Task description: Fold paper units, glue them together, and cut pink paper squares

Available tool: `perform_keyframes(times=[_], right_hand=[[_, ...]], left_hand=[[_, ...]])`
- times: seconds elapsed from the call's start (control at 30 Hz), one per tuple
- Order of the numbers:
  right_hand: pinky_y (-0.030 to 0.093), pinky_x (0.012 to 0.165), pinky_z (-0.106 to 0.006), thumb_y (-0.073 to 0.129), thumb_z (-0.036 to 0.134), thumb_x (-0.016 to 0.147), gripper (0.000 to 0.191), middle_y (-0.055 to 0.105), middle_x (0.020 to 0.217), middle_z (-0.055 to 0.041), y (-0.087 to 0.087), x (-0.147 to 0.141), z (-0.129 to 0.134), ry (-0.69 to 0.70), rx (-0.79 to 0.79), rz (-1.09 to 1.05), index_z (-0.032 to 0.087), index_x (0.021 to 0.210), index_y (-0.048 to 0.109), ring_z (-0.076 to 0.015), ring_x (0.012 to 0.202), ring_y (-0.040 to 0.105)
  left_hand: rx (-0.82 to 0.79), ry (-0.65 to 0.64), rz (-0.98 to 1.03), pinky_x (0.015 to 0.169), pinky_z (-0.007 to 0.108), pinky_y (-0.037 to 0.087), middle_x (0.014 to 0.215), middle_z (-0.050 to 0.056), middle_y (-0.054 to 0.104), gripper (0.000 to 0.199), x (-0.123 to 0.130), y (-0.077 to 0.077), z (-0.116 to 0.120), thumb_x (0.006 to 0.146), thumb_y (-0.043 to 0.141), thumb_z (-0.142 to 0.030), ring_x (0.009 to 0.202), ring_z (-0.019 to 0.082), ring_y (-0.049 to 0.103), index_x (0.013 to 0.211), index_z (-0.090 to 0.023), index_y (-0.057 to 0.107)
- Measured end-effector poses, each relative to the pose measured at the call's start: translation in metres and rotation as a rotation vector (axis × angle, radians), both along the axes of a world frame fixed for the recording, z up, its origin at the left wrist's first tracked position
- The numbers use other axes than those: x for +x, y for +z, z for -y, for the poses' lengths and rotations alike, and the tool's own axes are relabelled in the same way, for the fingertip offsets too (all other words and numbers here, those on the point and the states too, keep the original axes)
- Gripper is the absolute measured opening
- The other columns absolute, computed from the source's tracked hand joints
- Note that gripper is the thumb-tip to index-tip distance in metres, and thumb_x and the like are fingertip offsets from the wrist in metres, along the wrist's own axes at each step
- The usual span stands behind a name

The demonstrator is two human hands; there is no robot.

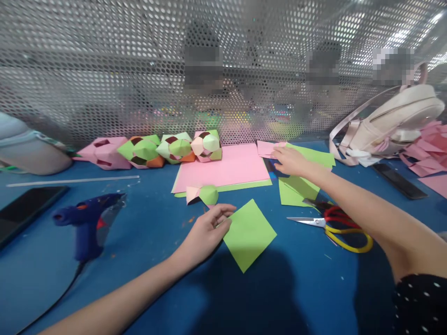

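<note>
A green paper square (250,236) lies turned like a diamond on the blue table. At its upper left edge rests my left hand (211,228), its fingers loosely bent and the thumb apart from them, touching the edge. My right hand (288,160) reaches to the back, fingertips on a small pink paper piece (266,149) and thumb spread away. Green paper pieces (298,190) lie under and beside that arm. A small folded pink and green paper shape (208,195) sits just beyond my left hand. Large pink sheets (226,165) lie stacked behind it.
Folded paper shapes (145,151) line the back. At left are a blue glue gun (87,228), a glue stick (73,181) and a phone (28,209). Yellow-handled scissors (324,224) lie beneath my right forearm. A backpack (394,116) stands at right, before the perforated metal panel (139,70).
</note>
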State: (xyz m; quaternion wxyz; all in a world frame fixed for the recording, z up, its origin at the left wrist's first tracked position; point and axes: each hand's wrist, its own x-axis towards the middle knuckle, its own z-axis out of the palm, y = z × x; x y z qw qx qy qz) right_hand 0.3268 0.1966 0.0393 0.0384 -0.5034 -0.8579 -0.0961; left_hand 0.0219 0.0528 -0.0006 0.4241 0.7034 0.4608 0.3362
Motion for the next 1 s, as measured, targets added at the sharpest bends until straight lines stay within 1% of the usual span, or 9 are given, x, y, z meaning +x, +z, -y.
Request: perform_keyframes(times=[0.1, 0.2, 0.27, 0.4, 0.53, 0.7, 0.8, 0.9, 1.0], right_hand=[[0.037, 0.094, -0.039, 0.056, 0.021, 0.080, 0.043, 0.048, 0.139, -0.0216, -0.008, 0.002, -0.040, -0.051, -0.029, 0.047, 0.007, 0.121, 0.056, -0.0299, 0.118, 0.050], [0.039, 0.086, -0.034, 0.054, 0.021, 0.082, 0.030, 0.065, 0.118, -0.0167, -0.015, -0.004, -0.065, -0.076, -0.079, 0.068, 0.011, 0.109, 0.063, -0.0251, 0.103, 0.060], [0.039, 0.083, -0.033, 0.049, 0.021, 0.086, 0.026, 0.070, 0.108, -0.0155, -0.019, -0.009, -0.074, -0.103, -0.083, 0.058, 0.013, 0.104, 0.065, -0.0243, 0.096, 0.063], [0.040, 0.083, -0.032, 0.043, 0.025, 0.090, 0.029, 0.069, 0.111, -0.0156, -0.025, -0.014, -0.080, -0.193, -0.016, -0.013, 0.014, 0.106, 0.066, -0.0255, 0.098, 0.063], [0.041, 0.081, -0.031, 0.036, 0.029, 0.094, 0.035, 0.069, 0.110, -0.0152, -0.028, -0.012, -0.086, -0.363, 0.096, -0.136, 0.014, 0.113, 0.062, -0.0258, 0.099, 0.063], [0.043, 0.071, -0.028, 0.029, 0.030, 0.095, 0.038, 0.070, 0.099, -0.0133, -0.028, -0.004, -0.099, -0.496, 0.120, -0.276, 0.015, 0.102, 0.063, -0.0237, 0.090, 0.063], [0.043, 0.071, -0.029, 0.037, 0.030, 0.093, 0.030, 0.070, 0.097, -0.0126, -0.033, -0.006, -0.098, -0.500, 0.097, -0.322, 0.016, 0.104, 0.061, -0.0241, 0.088, 0.063], [0.043, 0.079, -0.032, 0.051, 0.027, 0.086, 0.028, 0.069, 0.104, -0.0137, -0.041, -0.014, -0.090, -0.444, 0.085, -0.342, 0.018, 0.111, 0.059, -0.0262, 0.093, 0.063], [0.042, 0.083, -0.033, 0.056, 0.025, 0.082, 0.019, 0.070, 0.102, -0.0134, -0.044, -0.024, -0.085, -0.382, 0.077, -0.372, 0.019, 0.098, 0.064, -0.0263, 0.096, 0.062]], left_hand=[[-0.020, -0.006, 0.012, 0.062, 0.030, 0.049, 0.076, 0.002, 0.063, 0.024, -0.001, -0.003, 0.000, 0.087, 0.052, -0.033, 0.069, 0.017, 0.060, 0.106, -0.021, 0.059], [-0.059, -0.024, 0.034, 0.063, 0.029, 0.048, 0.075, 0.001, 0.062, 0.025, -0.002, -0.007, 0.000, 0.088, 0.051, -0.034, 0.069, 0.016, 0.059, 0.108, -0.021, 0.058], [-0.068, -0.027, 0.040, 0.063, 0.028, 0.048, 0.076, 0.001, 0.061, 0.025, -0.002, -0.008, 0.000, 0.088, 0.051, -0.035, 0.068, 0.016, 0.058, 0.108, -0.021, 0.058], [-0.053, -0.035, 0.013, 0.063, 0.026, 0.046, 0.079, 0.002, 0.061, 0.026, -0.001, -0.006, 0.000, 0.089, 0.048, -0.034, 0.069, 0.015, 0.056, 0.108, -0.019, 0.058], [-0.060, -0.032, -0.040, 0.064, 0.025, 0.045, 0.081, 0.002, 0.062, 0.028, 0.000, -0.002, 0.001, 0.089, 0.046, -0.032, 0.072, 0.014, 0.057, 0.110, -0.017, 0.058], [-0.049, -0.047, -0.034, 0.065, 0.024, 0.046, 0.085, 0.003, 0.064, 0.028, 0.001, 0.001, 0.001, 0.088, 0.044, -0.032, 0.074, 0.014, 0.058, 0.107, -0.017, 0.059], [-0.053, -0.059, -0.031, 0.066, 0.024, 0.046, 0.085, 0.002, 0.064, 0.027, 0.001, 0.002, 0.001, 0.089, 0.044, -0.031, 0.073, 0.014, 0.058, 0.107, -0.018, 0.058], [-0.056, -0.065, -0.034, 0.066, 0.024, 0.046, 0.086, 0.002, 0.064, 0.027, 0.001, 0.002, 0.001, 0.090, 0.043, -0.031, 0.073, 0.013, 0.057, 0.107, -0.017, 0.058], [-0.021, -0.052, -0.066, 0.066, 0.024, 0.045, 0.087, 0.003, 0.063, 0.027, -0.001, 0.000, 0.002, 0.090, 0.044, -0.031, 0.077, 0.014, 0.057, 0.108, -0.017, 0.059]])
